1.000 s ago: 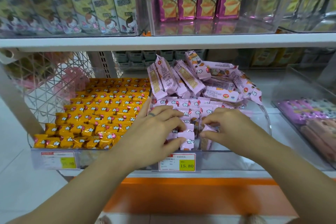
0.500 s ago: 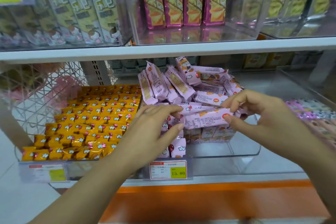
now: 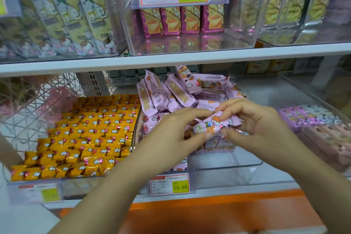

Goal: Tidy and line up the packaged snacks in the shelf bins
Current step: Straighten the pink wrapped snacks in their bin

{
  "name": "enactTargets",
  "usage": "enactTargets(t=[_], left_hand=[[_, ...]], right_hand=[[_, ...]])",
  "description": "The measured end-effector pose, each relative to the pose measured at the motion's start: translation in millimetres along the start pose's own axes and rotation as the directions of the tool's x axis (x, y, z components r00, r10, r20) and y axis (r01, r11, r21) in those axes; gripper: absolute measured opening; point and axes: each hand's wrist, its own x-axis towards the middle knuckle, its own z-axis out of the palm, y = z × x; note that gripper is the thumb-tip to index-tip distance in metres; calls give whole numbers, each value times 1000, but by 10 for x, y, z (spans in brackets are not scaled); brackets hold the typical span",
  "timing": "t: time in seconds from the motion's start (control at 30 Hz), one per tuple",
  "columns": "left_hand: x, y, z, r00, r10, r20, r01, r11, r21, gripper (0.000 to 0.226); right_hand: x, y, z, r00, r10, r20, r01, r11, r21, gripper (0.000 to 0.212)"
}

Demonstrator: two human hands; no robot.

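Note:
A pink snack packet (image 3: pixel 210 124) is held above the clear middle bin (image 3: pixel 247 165) by both hands. My left hand (image 3: pixel 171 135) pinches its left end between thumb and fingers. My right hand (image 3: pixel 254 121) pinches its right end. Behind them a loose heap of pink packets (image 3: pixel 176 89) lies jumbled at the back of the bin. A few pink packets (image 3: pixel 218 144) stand in a row under my hands. The bin's front right part shows bare plastic.
Left of the middle bin, orange packets (image 3: pixel 85 135) lie in neat rows. A bin of purple and pink packets (image 3: pixel 319 125) sits at the right. A price tag (image 3: pixel 170 184) hangs on the shelf edge. The upper shelf (image 3: pixel 171 59) carries boxed snacks close overhead.
My right hand lifted a pink packet from the bin, then brought it left and turned it picture side up. My left hand rose and took its other end.

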Motion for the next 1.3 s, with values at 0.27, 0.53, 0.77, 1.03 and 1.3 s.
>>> enactTargets(t=[0.27, 0.53, 0.77, 1.03, 1.3], left_hand=[[-13, -9, -19, 998, -43, -47, 36, 991, -130, 46], [-32, -25, -34, 974, -26, -225, -29, 971, -238, 48], [-42, 3, -10, 980, -38, -194, -7, 973, -230, 59], [-54, -41, 23, 979, -14, -203, 4, 999, -49, 60], [-124, -136, 89, 1000, -7, -23, 14, 958, 286, 43]], right_hand=[[13, 11, -94, 989, -65, -131, 36, 976, -214, 29], [122, 383, -229, 834, 196, -516, -418, 835, -359, 65], [161, 399, -198, 784, 129, -607, -444, 800, -403, 34], [44, 260, -271, 731, -178, -659, -122, 915, -384, 26], [-58, -44, -160, 854, -320, -410, 78, 859, -507, 14]])
